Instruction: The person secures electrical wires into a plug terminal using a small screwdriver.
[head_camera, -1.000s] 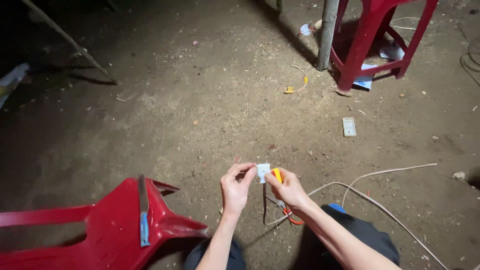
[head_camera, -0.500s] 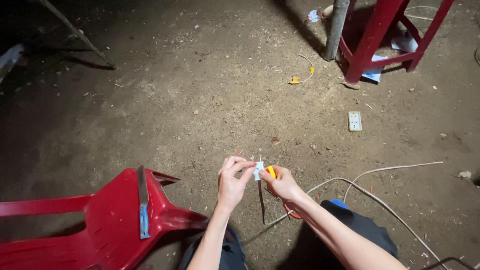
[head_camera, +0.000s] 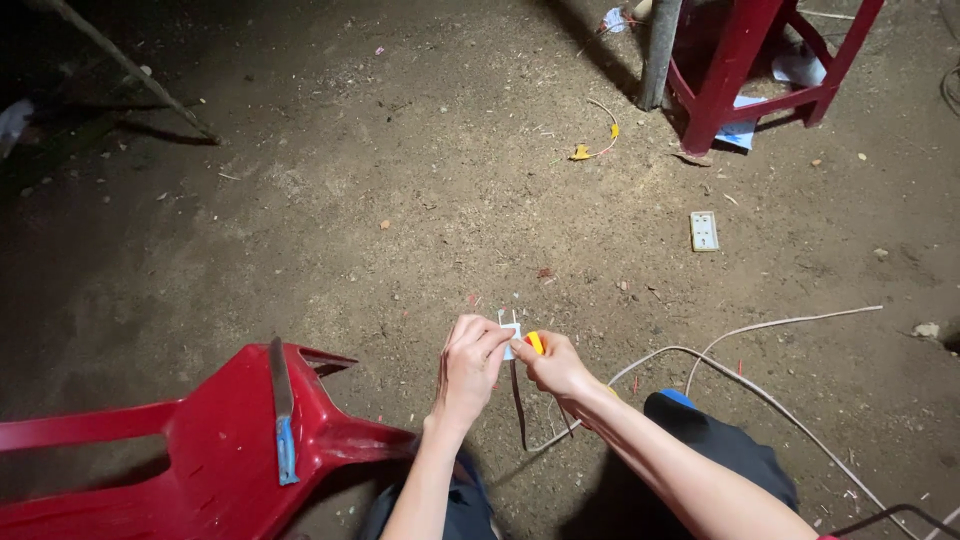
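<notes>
My left hand (head_camera: 468, 365) pinches a small white electrical plug (head_camera: 510, 331) with two metal prongs pointing up. My right hand (head_camera: 556, 366) holds a yellow and red handled tool (head_camera: 535, 342) right against the plug. A dark cord (head_camera: 519, 405) hangs down from the plug between my forearms. Both hands are together above the dirt floor, in front of my knees.
A red plastic chair (head_camera: 210, 450) lies on its side at the lower left, a blue-handled blade (head_camera: 283, 410) resting on it. White cable (head_camera: 740, 375) loops on the ground at right. A white socket plate (head_camera: 704, 231), a red stool (head_camera: 750, 70) and a grey post (head_camera: 660, 50) lie farther off.
The view has shifted, with my hands lower in the frame. They stay together on the plug and the tool, working closely.
</notes>
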